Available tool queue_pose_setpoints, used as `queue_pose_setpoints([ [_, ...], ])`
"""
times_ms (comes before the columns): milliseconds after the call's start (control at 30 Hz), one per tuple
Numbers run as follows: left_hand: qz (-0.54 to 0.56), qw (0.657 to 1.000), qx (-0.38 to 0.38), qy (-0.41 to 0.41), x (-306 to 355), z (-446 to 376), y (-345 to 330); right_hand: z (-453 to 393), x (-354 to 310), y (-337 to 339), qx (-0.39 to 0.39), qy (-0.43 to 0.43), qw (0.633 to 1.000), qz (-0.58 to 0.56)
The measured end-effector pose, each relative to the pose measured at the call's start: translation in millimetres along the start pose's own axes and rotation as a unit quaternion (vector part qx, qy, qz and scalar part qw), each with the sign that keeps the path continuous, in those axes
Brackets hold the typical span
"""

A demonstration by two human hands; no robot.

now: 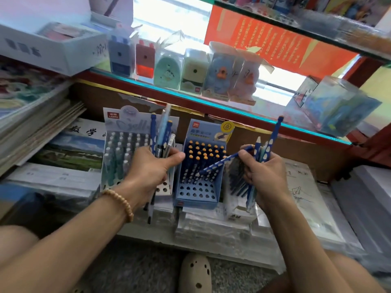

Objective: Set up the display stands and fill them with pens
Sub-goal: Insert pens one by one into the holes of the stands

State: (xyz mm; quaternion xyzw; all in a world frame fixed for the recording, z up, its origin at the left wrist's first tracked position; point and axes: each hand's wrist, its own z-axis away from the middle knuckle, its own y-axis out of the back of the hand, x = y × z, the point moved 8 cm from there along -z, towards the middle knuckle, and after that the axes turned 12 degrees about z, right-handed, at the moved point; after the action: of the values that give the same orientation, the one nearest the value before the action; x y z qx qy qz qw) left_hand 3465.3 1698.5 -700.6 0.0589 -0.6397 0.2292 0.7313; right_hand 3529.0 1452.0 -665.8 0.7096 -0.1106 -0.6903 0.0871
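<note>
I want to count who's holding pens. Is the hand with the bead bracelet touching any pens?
Touching. The head view shows the left hand, above the bracelet, with fingers and thumb curled round a bunch of pens that stick out above and below it.

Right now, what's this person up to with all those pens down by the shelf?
A person is filling two pen display stands. The left hand grips a bunch of pens in front of the pale stand. The right hand holds another bunch and angles one blue spotted pen toward the blue stand. The blue stand's back rows are filled; its front holes are empty.
</note>
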Motion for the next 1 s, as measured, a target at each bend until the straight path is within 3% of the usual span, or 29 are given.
queue_pose_setpoints([
  [133,0.023,1.0,-0.02,-0.002,5.8,-2.2,3.2,-0.9,10.0,-6.0,0.021,0.022,0.99,0.139],
  [333,0.039,0.999,-0.029,-0.016,9.4,-5.6,0.4,-7.5,15.5,-23.6,0.022,0.05,0.972,0.228],
  [567,0.046,0.998,-0.038,-0.025,11.8,-5.4,-3.4,-18.0,19.0,-26.0,0.044,0.054,0.958,0.278],
  [1000,0.042,0.998,-0.043,-0.019,12.2,-3.6,-6.9,-15.2,22.6,-60.4,-0.022,0.077,0.924,0.375],
])
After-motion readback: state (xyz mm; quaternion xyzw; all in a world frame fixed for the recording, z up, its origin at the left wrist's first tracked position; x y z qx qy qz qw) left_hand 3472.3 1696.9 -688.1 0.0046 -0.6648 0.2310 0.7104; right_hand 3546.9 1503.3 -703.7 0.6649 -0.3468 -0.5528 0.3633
